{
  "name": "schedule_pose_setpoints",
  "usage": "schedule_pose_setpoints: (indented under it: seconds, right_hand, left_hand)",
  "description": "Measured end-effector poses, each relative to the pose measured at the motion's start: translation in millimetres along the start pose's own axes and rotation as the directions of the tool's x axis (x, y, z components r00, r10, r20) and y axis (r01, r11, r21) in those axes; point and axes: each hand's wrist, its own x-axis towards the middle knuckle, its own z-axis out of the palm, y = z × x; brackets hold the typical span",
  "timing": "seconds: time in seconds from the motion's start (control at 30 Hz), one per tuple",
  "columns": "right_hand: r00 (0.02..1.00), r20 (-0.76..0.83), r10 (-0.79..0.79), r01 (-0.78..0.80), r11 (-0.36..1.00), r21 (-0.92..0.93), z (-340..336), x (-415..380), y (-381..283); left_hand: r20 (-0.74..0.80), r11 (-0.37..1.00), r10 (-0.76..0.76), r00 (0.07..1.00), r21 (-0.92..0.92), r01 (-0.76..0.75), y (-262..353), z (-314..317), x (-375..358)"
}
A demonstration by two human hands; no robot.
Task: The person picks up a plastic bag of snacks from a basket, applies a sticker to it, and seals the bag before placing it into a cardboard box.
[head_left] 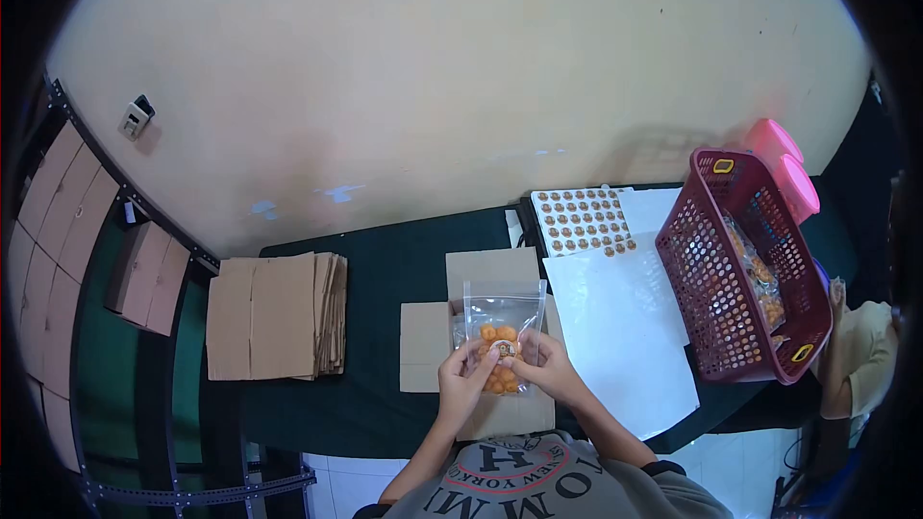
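A clear zip bag of round orange snacks (500, 381) is held upright by both of my hands in front of my chest. Gripping its left side, my left hand (463, 377) has its thumb on the front near a round label (504, 349). My right hand (546, 368) grips the right side, thumb also at the label; the fingers behind the bag are partly hidden. Below and behind the bag lies an open cardboard box (424, 348) with its flaps spread. Its inside is mostly covered by the bag and my hands.
A stack of flattened cardboard (279, 317) lies left. Right are a sheet of round stickers (582, 221), white sheets (620, 336), and a maroon basket (707, 298) holding snack bags (760, 279). Pink containers (796, 187) stand behind it; another person's arm (838, 375) is beside it.
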Motion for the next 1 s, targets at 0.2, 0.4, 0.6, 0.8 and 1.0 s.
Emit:
schedule_pose_setpoints:
  seconds: [0.2,0.4,0.6,0.8,1.0]
  right_hand:
    - [0.995,-0.074,0.067,-0.080,0.978,-0.190,-1,-1,-3]
    - [0.995,0.046,0.087,-0.081,0.988,-0.132,-9,1,-7]
    - [0.990,0.049,0.130,-0.129,0.992,-0.011,-9,-2,-20]
    - [0.995,-0.071,-0.076,0.074,0.997,-0.038,4,0,-6]
    - [0.948,-0.227,-0.223,0.149,0.942,-0.300,7,5,4]
  left_hand:
    - [0.030,0.999,0.012,0.999,0.039,-0.013,6,2,1]
    - [-0.017,1.000,0.011,1.000,0.023,-0.011,2,-2,1]
    - [-0.018,0.997,-0.077,0.997,-0.013,0.077,1,-4,1]
    - [0.129,0.999,0.016,0.992,0.048,-0.022,13,6,-3]
    - [0.162,0.995,-0.012,0.987,0.104,-0.005,-1,-1,-2]
